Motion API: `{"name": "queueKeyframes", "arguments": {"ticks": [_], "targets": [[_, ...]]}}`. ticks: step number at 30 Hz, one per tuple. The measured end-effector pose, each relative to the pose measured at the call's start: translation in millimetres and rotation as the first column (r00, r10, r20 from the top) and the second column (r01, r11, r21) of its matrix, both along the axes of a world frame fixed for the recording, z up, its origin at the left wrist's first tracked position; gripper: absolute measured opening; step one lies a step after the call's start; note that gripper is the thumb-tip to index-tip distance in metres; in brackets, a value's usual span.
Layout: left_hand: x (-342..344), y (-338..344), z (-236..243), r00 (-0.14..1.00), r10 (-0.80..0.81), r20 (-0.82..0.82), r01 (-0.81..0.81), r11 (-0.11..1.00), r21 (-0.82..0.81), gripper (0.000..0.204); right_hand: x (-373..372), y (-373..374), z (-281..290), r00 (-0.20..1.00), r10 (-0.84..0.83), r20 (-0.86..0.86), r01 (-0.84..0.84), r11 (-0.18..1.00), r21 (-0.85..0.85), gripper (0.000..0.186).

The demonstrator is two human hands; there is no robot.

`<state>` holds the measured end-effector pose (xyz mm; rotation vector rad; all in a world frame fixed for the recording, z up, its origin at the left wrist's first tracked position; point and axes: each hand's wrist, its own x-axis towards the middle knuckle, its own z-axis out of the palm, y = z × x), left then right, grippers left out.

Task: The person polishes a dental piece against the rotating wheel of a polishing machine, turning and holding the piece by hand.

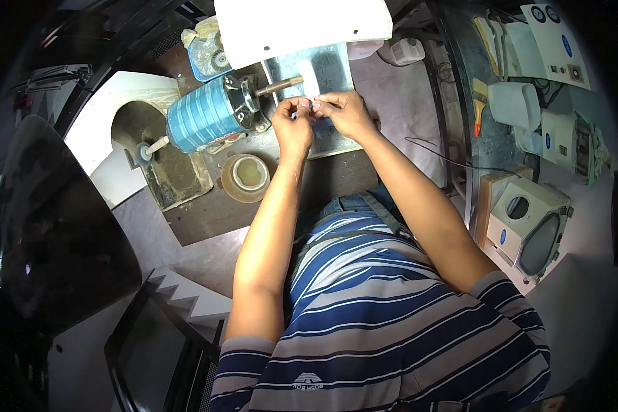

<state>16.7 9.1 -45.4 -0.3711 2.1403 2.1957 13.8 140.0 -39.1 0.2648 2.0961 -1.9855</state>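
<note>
Your left hand [295, 125] and right hand [345, 114] meet fingertip to fingertip, both nearly closed, pinching a small pale piece [314, 103] too tiny to identify. It sits just beside the shaft tip of the blue machine [204, 115], above the metal tray [336, 139]. Left of your left forearm, 1 round bowl [231, 180] holds cloudy, yellowish contents. Past the machine, 1 blue bin [199, 69] holds a round part and clear plastic.
</note>
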Motion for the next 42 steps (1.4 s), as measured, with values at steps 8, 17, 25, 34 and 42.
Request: {"name": "queueKeyframes", "arguments": {"ticks": [8, 17, 25, 34, 42], "targets": [[-13.4, 0.8, 2.0, 0.978, -0.006, 0.208, -0.014, 0.995, 0.096, 0.014, -3.6, -6.0, -8.7, 0.998, -0.047, 0.039, 0.049, 0.997, -0.065, 0.016], [-14.3, -0.7, 1.3, 0.978, -0.011, 0.210, -0.009, 0.995, 0.097, 0.013, -1.8, -9.6, -8.1, 0.994, -0.080, 0.081, 0.090, 0.988, -0.124, 0.016], [-14.6, -4.9, 10.1, 0.974, -0.022, 0.224, -0.007, 0.992, 0.130, 0.014, -2.4, -11.0, -6.8, 0.989, -0.085, 0.120, 0.104, 0.981, -0.161, 0.015], [-12.1, -5.1, 9.0, 0.971, -0.011, 0.238, -0.029, 0.986, 0.165, 0.012, -3.2, -8.8, -3.3, 0.987, -0.082, 0.135, 0.101, 0.985, -0.141, 0.015], [6.6, -30.5, 7.1, 0.987, -0.110, -0.121, 0.056, 0.922, -0.383, 0.012, 7.5, -9.2, -7.0, 0.993, 0.110, 0.033, -0.111, 0.993, 0.040, 0.020]]}}
